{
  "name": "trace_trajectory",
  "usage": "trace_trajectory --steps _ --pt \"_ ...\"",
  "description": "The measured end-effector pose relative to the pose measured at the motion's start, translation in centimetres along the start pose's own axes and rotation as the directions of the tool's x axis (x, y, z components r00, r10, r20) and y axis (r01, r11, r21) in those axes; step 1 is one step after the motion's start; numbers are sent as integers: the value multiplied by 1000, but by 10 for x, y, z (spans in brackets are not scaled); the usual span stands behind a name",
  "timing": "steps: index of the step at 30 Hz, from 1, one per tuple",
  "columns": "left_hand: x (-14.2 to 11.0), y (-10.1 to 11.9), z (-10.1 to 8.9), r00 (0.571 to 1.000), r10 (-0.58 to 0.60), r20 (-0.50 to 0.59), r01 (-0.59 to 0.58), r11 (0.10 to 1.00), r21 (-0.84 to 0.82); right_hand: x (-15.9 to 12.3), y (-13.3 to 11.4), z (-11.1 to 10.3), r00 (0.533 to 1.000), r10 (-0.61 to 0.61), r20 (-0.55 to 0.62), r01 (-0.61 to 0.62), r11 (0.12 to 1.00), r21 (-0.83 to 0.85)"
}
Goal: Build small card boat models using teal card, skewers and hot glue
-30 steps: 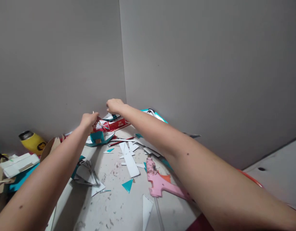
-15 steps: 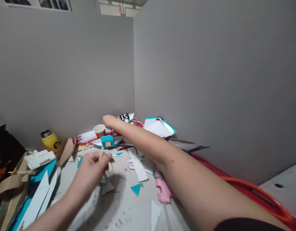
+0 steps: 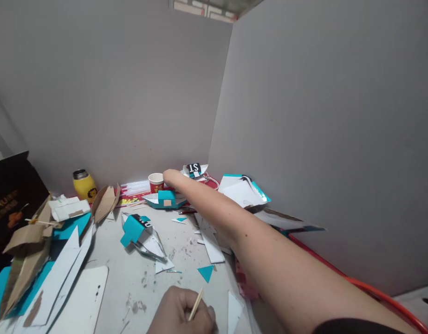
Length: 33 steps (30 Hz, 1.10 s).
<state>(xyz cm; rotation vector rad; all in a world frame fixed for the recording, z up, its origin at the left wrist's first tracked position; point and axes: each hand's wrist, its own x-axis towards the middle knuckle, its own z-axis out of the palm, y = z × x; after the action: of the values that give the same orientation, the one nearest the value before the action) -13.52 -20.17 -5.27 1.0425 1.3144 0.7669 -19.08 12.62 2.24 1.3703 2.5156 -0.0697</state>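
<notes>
My left hand (image 3: 186, 311) is closed around a short piece of thin wooden stick (image 3: 196, 302), low in the view near the table's front. My right hand (image 3: 172, 177) reaches far across the table, beside a red and white paper cup (image 3: 156, 183); its fingers are hidden behind the hand and wrist. Just in front of the cup lies a teal and white cardboard boat (image 3: 167, 202). Nearer to me, another cardboard boat (image 3: 151, 243) with a teal cover sits tilted. Behind my right wrist stands a boat with a black lettered cover (image 3: 194, 170).
Cardboard pieces (image 3: 62, 278) and a yellow bottle (image 3: 84, 186) are at the left. White scraps (image 3: 210, 243) and a teal triangle (image 3: 206, 272) lie mid-table. Partly behind my right forearm is a pink glue gun (image 3: 245, 280). Grey panels (image 3: 287, 116) close off the back and right.
My left hand has come back toward me and right with the stick, uncovering the nearer boat. My right hand stays out by the cup. The whole view has shifted left.
</notes>
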Motion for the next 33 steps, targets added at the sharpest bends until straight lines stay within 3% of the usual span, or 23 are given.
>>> trace_trajectory --steps 5,11,20,25,33 --pt "-2 -3 -2 1000 -9 21 9 1000 6 -1 2 5 1000 30 3 -30 999 11" --pt "-6 5 -2 1000 11 21 -12 999 46 -12 0 8 996 24 -87 -19 998 65" --pt "-5 -1 -3 999 31 31 -33 997 72 -31 10 -17 962 103 -253 -20 951 310" --pt "-7 -2 -5 999 33 17 -35 995 96 -44 32 -32 921 166 -352 62 830 554" --pt "-8 1 -7 998 32 53 -38 991 126 -72 107 -36 864 362 -350 128 514 848"
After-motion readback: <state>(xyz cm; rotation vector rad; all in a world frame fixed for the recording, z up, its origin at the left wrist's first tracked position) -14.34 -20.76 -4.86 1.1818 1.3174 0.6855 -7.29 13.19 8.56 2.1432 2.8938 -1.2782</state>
